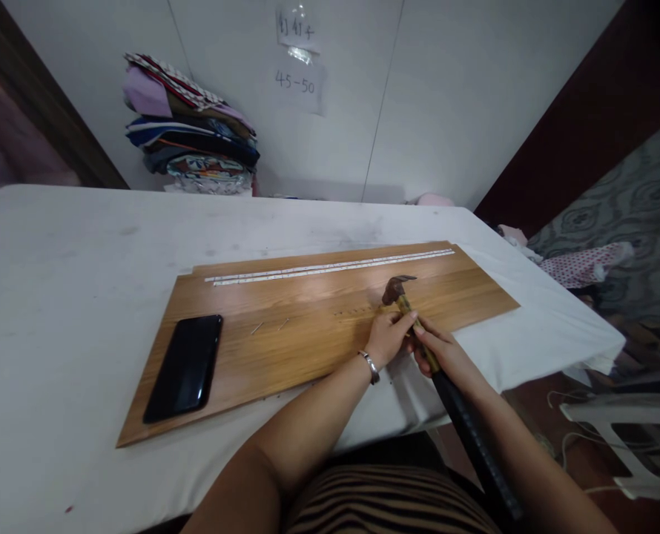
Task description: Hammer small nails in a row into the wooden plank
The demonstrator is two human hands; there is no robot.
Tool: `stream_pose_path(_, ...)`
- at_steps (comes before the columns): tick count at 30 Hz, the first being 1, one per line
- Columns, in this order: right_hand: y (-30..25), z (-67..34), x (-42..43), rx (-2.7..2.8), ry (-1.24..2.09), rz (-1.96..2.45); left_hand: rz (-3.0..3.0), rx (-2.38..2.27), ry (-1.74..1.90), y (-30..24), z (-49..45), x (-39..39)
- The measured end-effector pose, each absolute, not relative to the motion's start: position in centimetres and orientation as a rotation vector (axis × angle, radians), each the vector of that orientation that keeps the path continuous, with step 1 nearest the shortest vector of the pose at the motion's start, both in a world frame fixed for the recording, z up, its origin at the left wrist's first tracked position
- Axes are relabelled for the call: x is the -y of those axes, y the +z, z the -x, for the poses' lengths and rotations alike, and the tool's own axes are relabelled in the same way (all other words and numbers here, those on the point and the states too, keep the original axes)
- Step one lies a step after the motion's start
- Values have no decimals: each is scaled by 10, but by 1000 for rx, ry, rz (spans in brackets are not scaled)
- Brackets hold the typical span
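Observation:
A claw hammer [427, 352] with a rusty head and a black grip lies slantwise over the front edge of a wooden board [308, 326]. My right hand [441, 352] is closed round the yellowish upper part of its handle. Just below the hammer head, my left hand [388, 337] is also closed, its thumb pressed against the handle; its other fingers are partly hidden. A row of small dark nails [355, 311] stands in the board left of the hammer head. Farther left, two loose nails [257, 327] lie on the wood.
A black phone [184, 367] rests on the board's left end. Two white measuring strips [330, 267] run along its far side. The board lies on a white-covered table [57, 319]. Folded clothes [193, 126] are stacked by the wall; a white plastic stool [630, 437] stands at the right.

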State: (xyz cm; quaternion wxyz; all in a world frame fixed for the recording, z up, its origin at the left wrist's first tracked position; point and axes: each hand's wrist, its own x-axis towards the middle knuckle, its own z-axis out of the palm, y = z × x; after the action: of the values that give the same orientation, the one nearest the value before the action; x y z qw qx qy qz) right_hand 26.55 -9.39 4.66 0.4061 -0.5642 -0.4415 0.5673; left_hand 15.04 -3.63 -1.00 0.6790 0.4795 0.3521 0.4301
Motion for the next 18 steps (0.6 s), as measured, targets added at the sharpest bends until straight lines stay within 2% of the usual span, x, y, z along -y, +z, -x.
stream_pose_path(18,51,-264,94,1107,1437,1433,-1053,-787,935,-6,-150,37)
